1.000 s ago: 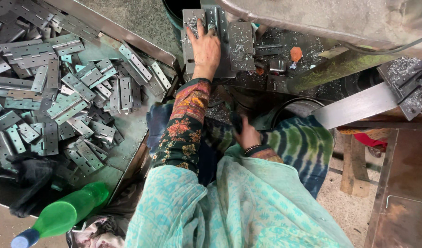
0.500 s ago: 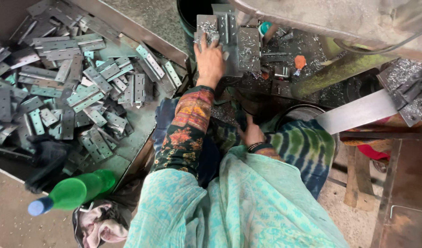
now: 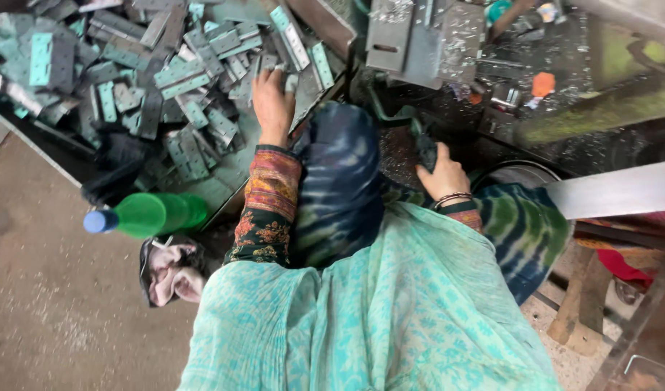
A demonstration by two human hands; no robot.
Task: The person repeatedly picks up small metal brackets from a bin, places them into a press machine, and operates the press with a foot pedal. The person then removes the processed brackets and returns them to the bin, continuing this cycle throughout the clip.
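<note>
A green bottle lies on its side on the floor by the person's knee, within easy reach. The right hand rests closed on a dark handle in the lap. Farther off, the left hand reaches into the heap of metal hinges, fingers curled over one.

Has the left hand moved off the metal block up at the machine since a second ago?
Yes. The left hand has left the grey metal block and now rests on the pile of hinge plates in the tray, to the block's left.
</note>
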